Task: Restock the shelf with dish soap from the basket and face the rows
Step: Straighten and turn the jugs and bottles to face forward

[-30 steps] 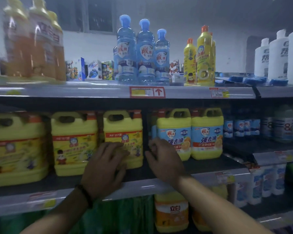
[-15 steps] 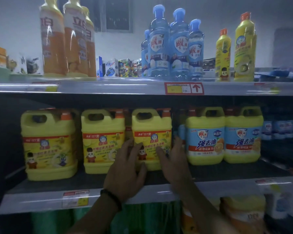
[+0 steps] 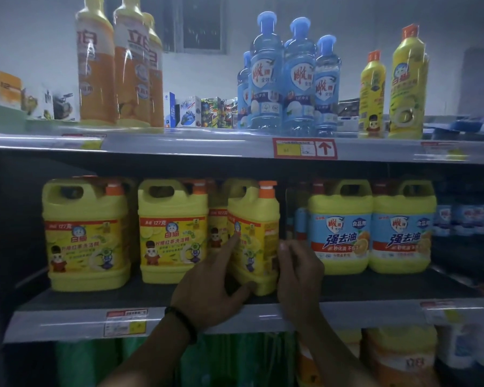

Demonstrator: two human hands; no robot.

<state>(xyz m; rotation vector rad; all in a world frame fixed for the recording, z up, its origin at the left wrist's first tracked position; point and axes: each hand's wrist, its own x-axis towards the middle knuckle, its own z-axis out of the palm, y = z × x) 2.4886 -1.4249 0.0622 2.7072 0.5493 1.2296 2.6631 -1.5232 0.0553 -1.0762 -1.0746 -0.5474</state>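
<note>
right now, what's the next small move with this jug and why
Probably twist the turned jug until its label faces front. The left hand and right hand are both on it, and its label angles left while the neighbouring yellow jug faces out.

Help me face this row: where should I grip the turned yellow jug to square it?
Take the turned yellow jug low on its two broad sides, from the front. It stands corner-forward, and its top handle sits close under the upper shelf.
</note>
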